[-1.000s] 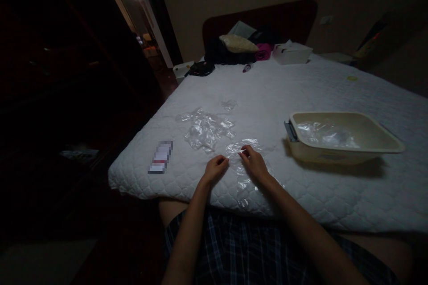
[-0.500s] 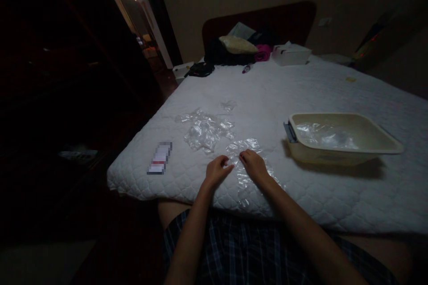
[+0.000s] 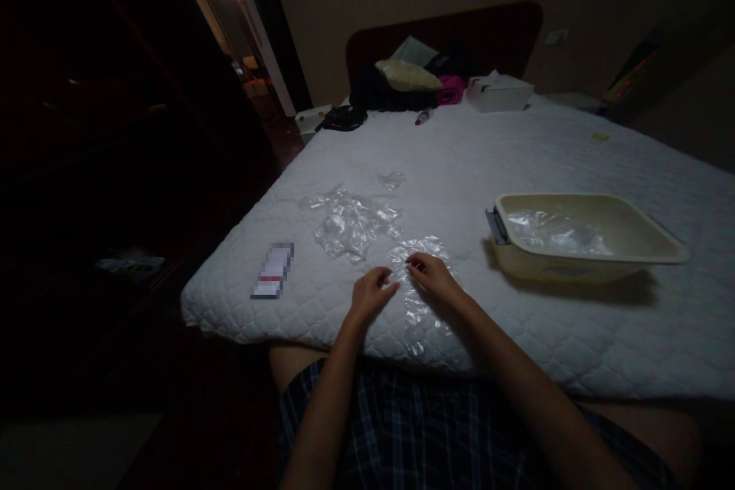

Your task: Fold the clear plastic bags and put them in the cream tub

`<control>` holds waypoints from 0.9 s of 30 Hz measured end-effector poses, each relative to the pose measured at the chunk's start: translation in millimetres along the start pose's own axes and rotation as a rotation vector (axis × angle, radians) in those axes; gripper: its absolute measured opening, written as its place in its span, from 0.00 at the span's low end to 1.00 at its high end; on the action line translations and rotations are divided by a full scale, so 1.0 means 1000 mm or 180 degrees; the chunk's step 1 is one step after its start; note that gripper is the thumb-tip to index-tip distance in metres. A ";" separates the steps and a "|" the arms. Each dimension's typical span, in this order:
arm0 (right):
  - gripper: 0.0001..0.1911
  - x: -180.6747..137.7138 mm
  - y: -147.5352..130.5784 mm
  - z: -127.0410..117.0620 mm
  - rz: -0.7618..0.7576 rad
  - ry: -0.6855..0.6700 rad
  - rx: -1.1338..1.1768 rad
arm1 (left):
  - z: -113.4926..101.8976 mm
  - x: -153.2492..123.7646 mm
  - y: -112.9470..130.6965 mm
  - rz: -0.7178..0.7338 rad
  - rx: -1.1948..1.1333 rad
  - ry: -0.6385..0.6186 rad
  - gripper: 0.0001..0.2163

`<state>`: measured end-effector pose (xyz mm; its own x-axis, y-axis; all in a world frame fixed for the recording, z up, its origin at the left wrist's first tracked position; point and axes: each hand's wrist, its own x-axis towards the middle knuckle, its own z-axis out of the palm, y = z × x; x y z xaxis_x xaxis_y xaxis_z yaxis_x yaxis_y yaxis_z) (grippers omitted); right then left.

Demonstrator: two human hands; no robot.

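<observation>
Near the front edge of the bed (image 3: 517, 157), a clear plastic sheet (image 3: 416, 318) lies flat, its long axis running from my lap toward the headboard (image 3: 508, 31). My left hand (image 3: 370, 295) is at its left border, thumb and fingers narrowly parted; my right hand (image 3: 435, 276) is above it, fingertips bunched. I cannot tell whether either grips the sheet. Compared with one second earlier, my left thumb stands farther from its fingers. Crumpled plastic (image 3: 351, 223) lies beyond, left; a tub (image 3: 579, 268) sits right.
</observation>
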<state>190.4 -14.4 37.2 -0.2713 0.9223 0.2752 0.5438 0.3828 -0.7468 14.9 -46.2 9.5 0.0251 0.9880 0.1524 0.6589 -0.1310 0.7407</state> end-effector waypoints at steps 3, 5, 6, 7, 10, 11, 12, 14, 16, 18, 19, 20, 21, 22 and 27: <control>0.08 -0.001 0.000 0.003 -0.0076 -0.0299 -0.0351 | 0.000 0.000 -0.001 0.0013 0.0001 0.0018 0.17; 0.08 -0.002 0.004 0.007 -0.0050 -0.0388 -0.0530 | -0.001 -0.002 -0.001 0.0108 -0.0014 0.0072 0.18; 0.08 -0.003 0.007 0.009 -0.0035 -0.0413 -0.0559 | -0.001 -0.002 -0.001 0.0192 -0.0017 0.0100 0.18; 0.08 -0.003 0.009 0.011 -0.0018 -0.0410 -0.0562 | -0.001 -0.003 -0.001 0.0287 -0.0002 0.0114 0.18; 0.08 -0.005 0.016 0.014 0.0000 -0.0342 -0.0534 | -0.002 -0.007 0.002 0.0484 0.0212 0.0078 0.12; 0.08 -0.005 0.017 0.015 0.0009 -0.0330 -0.0523 | -0.002 -0.008 0.003 0.0511 0.0316 0.0045 0.10; 0.08 -0.004 0.018 0.015 0.0015 -0.0321 -0.0508 | -0.002 -0.008 0.003 0.0530 0.0417 0.0016 0.09; 0.09 -0.004 0.019 0.015 0.0029 -0.0312 -0.0474 | -0.002 -0.009 0.005 0.0552 0.0570 0.0001 0.08; 0.08 -0.004 0.020 0.014 0.0037 -0.0289 -0.0437 | -0.002 -0.009 0.005 0.0565 0.0649 0.0009 0.08; 0.08 -0.005 0.021 0.013 0.0024 -0.0271 -0.0395 | -0.001 -0.009 0.005 0.0591 0.0661 0.0028 0.09; 0.07 -0.005 0.022 0.012 0.0020 -0.0247 -0.0365 | -0.001 -0.008 0.004 0.0609 0.0648 0.0032 0.09; 0.07 -0.006 0.022 0.012 0.0012 -0.0209 -0.0321 | -0.001 -0.008 0.004 0.0627 0.0629 0.0033 0.09; 0.08 -0.006 0.022 0.011 0.0007 -0.0168 -0.0258 | -0.001 -0.008 0.003 0.0641 0.0612 0.0035 0.09; 0.08 -0.006 0.021 0.010 0.0008 -0.0124 -0.0174 | -0.001 -0.008 0.003 0.0649 0.0602 0.0041 0.08; 0.07 -0.006 0.012 -0.003 -0.0051 0.0174 0.0136 | -0.001 -0.008 0.002 0.0676 0.0586 0.0027 0.09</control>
<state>200.8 -15.6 28.2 -0.2354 0.9180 0.3191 0.5049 0.3960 -0.7670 15.4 -54.5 10.4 0.1714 0.9392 0.2975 0.7652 -0.3171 0.5603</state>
